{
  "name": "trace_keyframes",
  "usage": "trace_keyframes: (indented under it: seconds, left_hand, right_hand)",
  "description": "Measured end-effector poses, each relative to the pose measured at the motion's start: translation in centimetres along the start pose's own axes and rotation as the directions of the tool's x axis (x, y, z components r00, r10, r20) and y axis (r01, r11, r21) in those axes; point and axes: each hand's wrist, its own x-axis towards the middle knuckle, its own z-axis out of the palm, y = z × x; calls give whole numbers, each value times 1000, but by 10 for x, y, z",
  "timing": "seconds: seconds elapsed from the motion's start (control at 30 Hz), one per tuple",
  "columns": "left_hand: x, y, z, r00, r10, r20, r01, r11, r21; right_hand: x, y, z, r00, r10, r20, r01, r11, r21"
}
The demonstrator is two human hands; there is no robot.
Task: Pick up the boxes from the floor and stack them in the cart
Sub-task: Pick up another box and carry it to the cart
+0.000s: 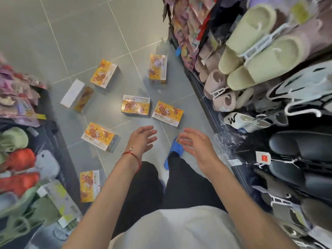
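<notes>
Several yellow-orange printed boxes lie scattered on the grey tiled floor. Nearest my hands are one box [168, 113] just ahead of them, one [136, 105] beside it and one [100, 136] to the left. Others lie farther off: a box [104, 74], a box showing its white side [76, 95], a box [158, 68] near the right shelf, and one [89, 186] close by my left leg. My left hand [142, 139] and my right hand [195, 141] hang above the floor, fingers spread, holding nothing. No cart is in view.
A shelf rack [269, 87] hung with slippers and packets lines the right side of the aisle. Another rack [27, 159] with green and red slippers stands on the left. My foot in a blue slipper [175, 151] stands under my right hand.
</notes>
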Motion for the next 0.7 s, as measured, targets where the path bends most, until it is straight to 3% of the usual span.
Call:
trace_keyframes:
  seconds: [0.33, 0.57, 0.7]
  left_hand:
    - [161, 52, -5, 989, -150, 4, 149, 984, 97]
    - [277, 50, -8, 956, -281, 79, 241, 913, 329]
    - [339, 33, -1, 959, -281, 40, 243, 885, 397]
  right_hand:
    - [121, -50, 45, 982, 95, -165, -98, 995, -12]
    - [213, -21, 80, 930, 255, -264, -182, 945, 270]
    - [270, 16, 89, 885, 356, -298, -243, 902, 356]
